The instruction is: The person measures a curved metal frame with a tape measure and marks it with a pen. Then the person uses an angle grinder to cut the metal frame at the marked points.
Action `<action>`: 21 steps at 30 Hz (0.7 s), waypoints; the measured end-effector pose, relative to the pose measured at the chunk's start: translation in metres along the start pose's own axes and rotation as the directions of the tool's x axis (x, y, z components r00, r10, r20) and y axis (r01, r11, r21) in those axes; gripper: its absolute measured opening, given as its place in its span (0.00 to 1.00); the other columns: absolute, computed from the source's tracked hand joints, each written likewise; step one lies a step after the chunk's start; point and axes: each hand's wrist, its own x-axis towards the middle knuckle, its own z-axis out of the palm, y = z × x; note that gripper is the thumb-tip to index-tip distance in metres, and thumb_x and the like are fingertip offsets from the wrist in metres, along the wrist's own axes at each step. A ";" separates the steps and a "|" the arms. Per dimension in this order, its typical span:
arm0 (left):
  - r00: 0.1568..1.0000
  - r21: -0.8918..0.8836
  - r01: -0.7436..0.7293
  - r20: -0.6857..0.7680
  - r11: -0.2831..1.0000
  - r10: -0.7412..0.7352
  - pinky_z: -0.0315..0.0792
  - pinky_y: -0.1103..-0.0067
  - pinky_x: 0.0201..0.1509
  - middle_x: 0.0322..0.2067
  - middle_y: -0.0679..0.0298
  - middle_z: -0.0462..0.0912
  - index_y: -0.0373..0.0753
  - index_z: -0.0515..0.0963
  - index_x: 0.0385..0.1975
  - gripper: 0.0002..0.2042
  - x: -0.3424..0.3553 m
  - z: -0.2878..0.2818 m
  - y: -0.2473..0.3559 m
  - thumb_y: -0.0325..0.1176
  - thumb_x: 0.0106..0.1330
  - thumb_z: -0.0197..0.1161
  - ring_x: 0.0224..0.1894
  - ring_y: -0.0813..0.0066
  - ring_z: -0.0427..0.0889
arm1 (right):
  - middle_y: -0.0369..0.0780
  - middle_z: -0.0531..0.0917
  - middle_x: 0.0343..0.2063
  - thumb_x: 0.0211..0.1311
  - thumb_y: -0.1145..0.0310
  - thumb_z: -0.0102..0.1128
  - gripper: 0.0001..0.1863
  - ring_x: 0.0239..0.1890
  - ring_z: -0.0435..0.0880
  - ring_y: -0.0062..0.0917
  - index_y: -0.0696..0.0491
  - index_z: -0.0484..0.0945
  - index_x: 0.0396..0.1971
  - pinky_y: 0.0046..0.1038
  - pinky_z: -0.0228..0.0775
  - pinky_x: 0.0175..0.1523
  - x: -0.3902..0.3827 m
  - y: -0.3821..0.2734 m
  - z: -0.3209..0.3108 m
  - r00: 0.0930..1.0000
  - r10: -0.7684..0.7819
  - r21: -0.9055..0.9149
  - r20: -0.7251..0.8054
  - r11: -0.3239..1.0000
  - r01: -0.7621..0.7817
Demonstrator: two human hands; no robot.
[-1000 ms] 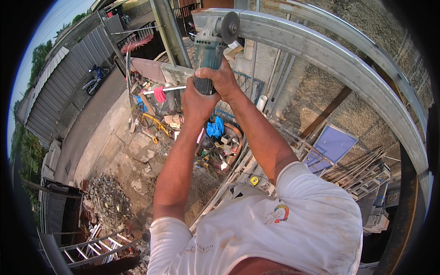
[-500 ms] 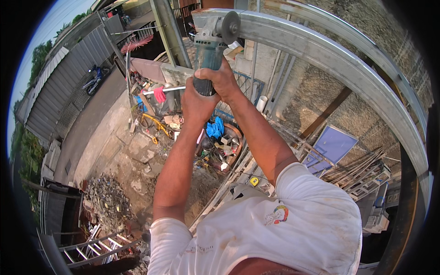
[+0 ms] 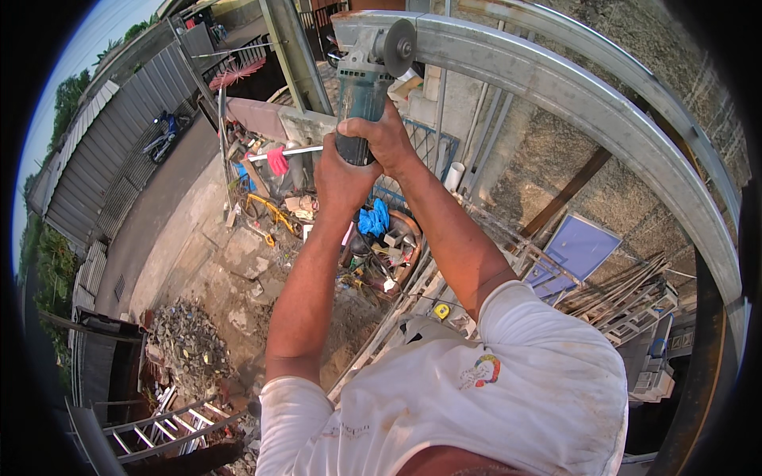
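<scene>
While both hands [image 3: 361,159] grip grinder [image 3: 367,71] (basin [image 3: 409,238] holds scraps).

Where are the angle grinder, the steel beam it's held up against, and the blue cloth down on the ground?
angle grinder [image 3: 361,87], head view, on its teal body above the hands.
steel beam [image 3: 556,83], head view, on its grey curved face right of the disc.
blue cloth [image 3: 373,220], head view, on the middle of the crumpled cloth.

Not much here in the way of packaging or signage. Only a small round multicoloured logo [image 3: 486,370] printed on the white shirt, lower centre-right of the frame, plus a flat blue-violet rectangular panel [image 3: 577,250] leaning at mid-right, blank as far as can be seen. No screens visible anywhere.
</scene>
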 end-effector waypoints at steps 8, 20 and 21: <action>1.000 0.001 0.010 0.001 1.000 -0.010 0.78 0.66 0.49 0.39 0.50 0.86 0.33 0.72 0.48 0.34 0.000 0.004 -0.004 0.45 0.44 0.79 0.43 0.55 0.87 | 0.35 0.76 0.36 0.44 0.57 0.76 0.33 0.40 0.79 0.24 0.54 0.72 0.49 0.32 0.74 0.48 -0.001 0.002 -0.002 1.000 -0.011 -0.013 0.000 1.000 0.011; 1.000 -0.014 0.015 -0.001 1.000 -0.015 0.78 0.65 0.50 0.40 0.49 0.86 0.33 0.72 0.51 0.35 -0.004 0.003 0.000 0.44 0.44 0.79 0.44 0.53 0.87 | 0.35 0.76 0.37 0.43 0.58 0.75 0.33 0.40 0.79 0.24 0.53 0.72 0.50 0.31 0.74 0.49 -0.002 0.006 -0.003 1.000 -0.005 -0.002 0.000 1.000 0.005; 1.000 -0.014 0.019 0.004 1.000 -0.019 0.78 0.64 0.50 0.41 0.49 0.86 0.33 0.72 0.51 0.35 -0.004 0.002 0.001 0.44 0.44 0.79 0.45 0.53 0.87 | 0.35 0.76 0.37 0.43 0.58 0.75 0.33 0.40 0.79 0.24 0.53 0.72 0.51 0.31 0.74 0.49 -0.002 0.006 -0.003 1.000 -0.001 0.003 0.002 1.000 0.001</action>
